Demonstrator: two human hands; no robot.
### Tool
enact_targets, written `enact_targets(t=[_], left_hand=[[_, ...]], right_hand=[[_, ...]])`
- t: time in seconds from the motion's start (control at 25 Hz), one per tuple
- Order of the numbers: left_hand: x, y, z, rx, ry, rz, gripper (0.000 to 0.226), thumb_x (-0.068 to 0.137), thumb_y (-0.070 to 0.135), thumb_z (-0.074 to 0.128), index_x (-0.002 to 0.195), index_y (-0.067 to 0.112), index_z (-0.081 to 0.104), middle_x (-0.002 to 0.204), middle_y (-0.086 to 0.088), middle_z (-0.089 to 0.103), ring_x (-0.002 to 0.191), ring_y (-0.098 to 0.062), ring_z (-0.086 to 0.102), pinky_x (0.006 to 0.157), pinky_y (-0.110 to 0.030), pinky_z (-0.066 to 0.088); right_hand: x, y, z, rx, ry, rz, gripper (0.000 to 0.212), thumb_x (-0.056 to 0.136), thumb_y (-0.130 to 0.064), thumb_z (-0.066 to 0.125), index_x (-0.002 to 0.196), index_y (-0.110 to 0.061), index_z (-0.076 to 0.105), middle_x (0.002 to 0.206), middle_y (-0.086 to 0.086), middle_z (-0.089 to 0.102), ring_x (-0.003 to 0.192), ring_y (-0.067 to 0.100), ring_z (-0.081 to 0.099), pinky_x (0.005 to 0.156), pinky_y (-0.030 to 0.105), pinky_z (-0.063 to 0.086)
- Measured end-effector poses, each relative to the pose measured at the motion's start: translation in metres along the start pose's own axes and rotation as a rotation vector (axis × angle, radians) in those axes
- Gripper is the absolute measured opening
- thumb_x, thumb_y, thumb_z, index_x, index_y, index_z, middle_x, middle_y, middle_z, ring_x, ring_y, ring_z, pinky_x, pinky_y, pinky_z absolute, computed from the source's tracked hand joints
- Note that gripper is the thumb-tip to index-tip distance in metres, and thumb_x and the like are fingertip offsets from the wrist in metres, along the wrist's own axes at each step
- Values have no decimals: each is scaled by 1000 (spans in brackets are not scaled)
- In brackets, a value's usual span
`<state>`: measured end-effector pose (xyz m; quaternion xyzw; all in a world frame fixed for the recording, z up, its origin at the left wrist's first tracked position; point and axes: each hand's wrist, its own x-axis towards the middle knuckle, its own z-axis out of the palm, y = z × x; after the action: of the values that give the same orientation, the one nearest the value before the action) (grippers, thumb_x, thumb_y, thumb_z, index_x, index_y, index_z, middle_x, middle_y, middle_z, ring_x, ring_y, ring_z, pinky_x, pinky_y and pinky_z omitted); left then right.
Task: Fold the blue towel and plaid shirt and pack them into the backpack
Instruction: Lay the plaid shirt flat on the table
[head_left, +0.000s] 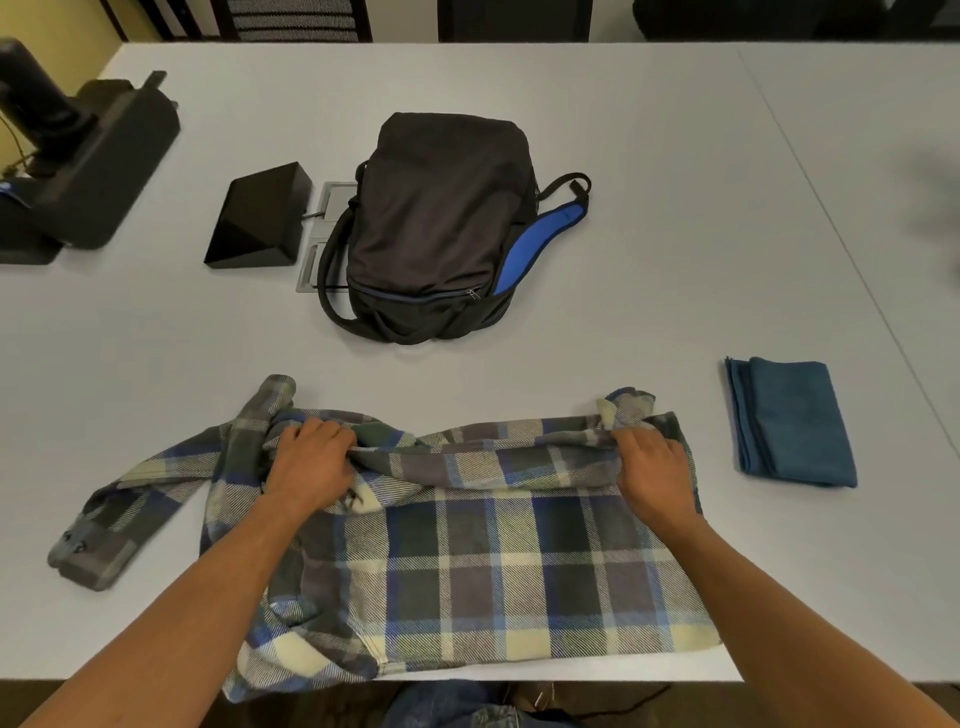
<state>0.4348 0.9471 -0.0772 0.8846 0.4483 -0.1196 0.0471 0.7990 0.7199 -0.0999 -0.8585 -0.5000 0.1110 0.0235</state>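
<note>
A plaid shirt (467, 561) lies spread on the near edge of a grey surface (675, 156). The left hand (311, 457) and right hand (654, 467) each grip its bunched far edge. A folded blue towel (792, 421) sits to the right; a black backpack (441, 223) lies farther away, apparently zipped. The loose left sleeve could drag and spoil the fold. No readable writing shows.

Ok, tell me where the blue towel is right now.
In the head view the blue towel lies folded on the table at the right, just beyond the right hand gripping the plaid shirt, nearer than the backpack.
</note>
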Motion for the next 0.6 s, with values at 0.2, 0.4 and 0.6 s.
enact_targets(t=[0.2,0.4,0.6], left_hand=[[-10,-4,-16,-136,164,-63,35,79,0,59,113,6,66,105,-15,64,99,-35,55,83,-46,44],[-21,-3,-67,-297,517,-176,22,85,-4,54,105,-1,61,101,-21,56,95,-39,48,77,-48,42],[-23,4,-123,-653,767,-313,12,95,8,47,103,2,53,103,-19,54,97,-33,49,81,-40,38]], right_hand=[[-2,1,-38,72,257,-66,44,92,-30,36,125,-12,59,118,15,66,105,36,61,96,50,44],[3,-12,-102,133,568,-172,42,84,-11,35,112,0,64,94,21,69,78,39,61,70,44,47],[13,-14,-158,235,817,-196,41,76,13,47,112,3,64,93,24,64,80,42,58,67,47,48]])
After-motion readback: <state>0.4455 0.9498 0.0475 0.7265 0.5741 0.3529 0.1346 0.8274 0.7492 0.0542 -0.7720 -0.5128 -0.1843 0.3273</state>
